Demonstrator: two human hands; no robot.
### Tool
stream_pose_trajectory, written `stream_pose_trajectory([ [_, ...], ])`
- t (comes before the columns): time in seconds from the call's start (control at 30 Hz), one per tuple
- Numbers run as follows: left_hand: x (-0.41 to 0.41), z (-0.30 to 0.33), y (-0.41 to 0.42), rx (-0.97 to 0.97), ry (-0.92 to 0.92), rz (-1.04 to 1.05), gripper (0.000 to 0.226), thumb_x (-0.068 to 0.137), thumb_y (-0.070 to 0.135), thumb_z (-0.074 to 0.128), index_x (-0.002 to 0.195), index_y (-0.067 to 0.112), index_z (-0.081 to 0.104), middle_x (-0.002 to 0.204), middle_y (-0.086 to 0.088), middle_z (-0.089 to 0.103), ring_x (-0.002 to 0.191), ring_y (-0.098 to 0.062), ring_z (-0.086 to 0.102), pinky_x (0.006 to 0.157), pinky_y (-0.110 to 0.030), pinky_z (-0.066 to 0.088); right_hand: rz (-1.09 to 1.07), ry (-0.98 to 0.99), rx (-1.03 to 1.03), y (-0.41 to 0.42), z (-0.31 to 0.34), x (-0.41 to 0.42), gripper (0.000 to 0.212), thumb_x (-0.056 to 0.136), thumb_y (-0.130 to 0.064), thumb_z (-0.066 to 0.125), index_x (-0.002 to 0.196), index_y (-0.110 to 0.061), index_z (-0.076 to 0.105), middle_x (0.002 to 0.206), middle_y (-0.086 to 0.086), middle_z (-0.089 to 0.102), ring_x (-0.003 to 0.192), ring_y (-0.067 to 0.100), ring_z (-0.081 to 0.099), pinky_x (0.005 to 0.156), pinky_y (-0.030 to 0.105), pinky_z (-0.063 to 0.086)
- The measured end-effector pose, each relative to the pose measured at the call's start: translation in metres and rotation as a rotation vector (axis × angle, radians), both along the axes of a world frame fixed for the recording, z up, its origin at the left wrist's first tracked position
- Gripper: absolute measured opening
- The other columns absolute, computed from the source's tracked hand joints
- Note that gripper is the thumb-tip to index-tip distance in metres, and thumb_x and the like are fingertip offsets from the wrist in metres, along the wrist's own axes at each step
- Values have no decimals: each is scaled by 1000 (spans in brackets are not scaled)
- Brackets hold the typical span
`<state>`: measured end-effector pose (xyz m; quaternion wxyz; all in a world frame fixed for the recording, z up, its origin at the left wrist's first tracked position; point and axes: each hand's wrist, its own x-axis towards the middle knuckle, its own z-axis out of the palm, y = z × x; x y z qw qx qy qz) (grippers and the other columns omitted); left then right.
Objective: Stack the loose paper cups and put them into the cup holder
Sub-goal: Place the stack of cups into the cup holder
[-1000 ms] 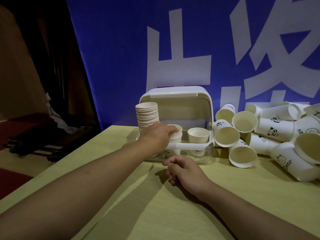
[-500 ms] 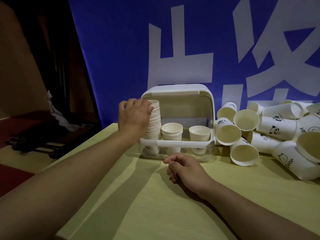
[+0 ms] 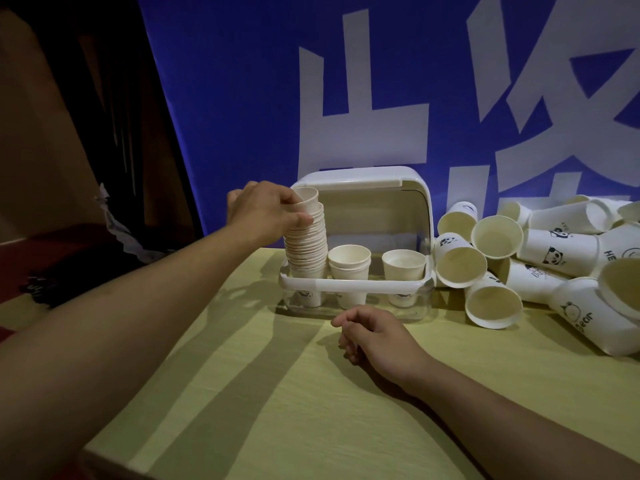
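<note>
The left hand (image 3: 265, 211) is pinching the top cup (image 3: 307, 199), tilted atop the tall stack (image 3: 307, 249) in the holder's (image 3: 360, 285) left slot, and should be squaring it before pressing down, while the right hand (image 3: 375, 336), loosely curled and empty, is resting just before the holder.

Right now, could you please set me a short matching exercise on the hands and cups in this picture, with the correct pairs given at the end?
Things:
1. left hand
2. right hand
3. tall stack of cups
4. loose cups

States:
A. lying on their sides in a heap on the table, right of the cup holder
B. resting on the table, fingers loosely curled, holding nothing
C. gripping the top cup of the stack
D. standing in the holder's left slot

Pairs: 1-C, 2-B, 3-D, 4-A
</note>
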<state>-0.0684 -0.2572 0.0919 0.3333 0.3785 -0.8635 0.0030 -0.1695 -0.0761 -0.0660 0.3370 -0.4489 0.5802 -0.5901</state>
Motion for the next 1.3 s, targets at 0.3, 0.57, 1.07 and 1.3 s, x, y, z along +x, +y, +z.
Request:
stream_pose_trajectory([
  [0.3, -1, 17, 6, -347, 184, 5, 37, 103, 46, 43, 118, 25, 70, 108, -4, 66, 107, -25, 49, 87, -35, 28, 4, -21, 6, -3, -4, -1, 19, 101, -6, 49, 97, -9, 68, 72, 9, 60, 64, 20, 52, 60, 33, 47],
  [0.57, -13, -29, 53, -444, 195, -276, 33, 91, 48, 56, 105, 29, 79, 82, -11, 66, 71, -31, 56, 66, -30, 36, -9, 50, -3, -2, -3, -1, 18, 101, -7, 50, 98, -9, 68, 63, 0, 55, 57, 14, 52, 57, 30, 46],
  [1.07, -47, -76, 46, -430, -311, -142, 33, 100, 28, 56, 131, 35, 62, 135, 3, 59, 115, -25, 48, 91, -38, 39, -3, 54, 3, -3, -2, 0, 20, 102, -7, 49, 97, -9, 68, 69, 3, 62, 61, 14, 54, 59, 30, 48],
  [1.3, -21, -78, 30, 338, 429, 169, 106, 74, 44, 84, 153, 22, 17, 158, -7, 27, 141, -31, 34, 107, -45, 37, 2, -4, -10, -3, -2, 3, 18, 102, -5, 48, 99, -2, 66, 73, 13, 57, 61, 18, 49, 56, 28, 44],
])
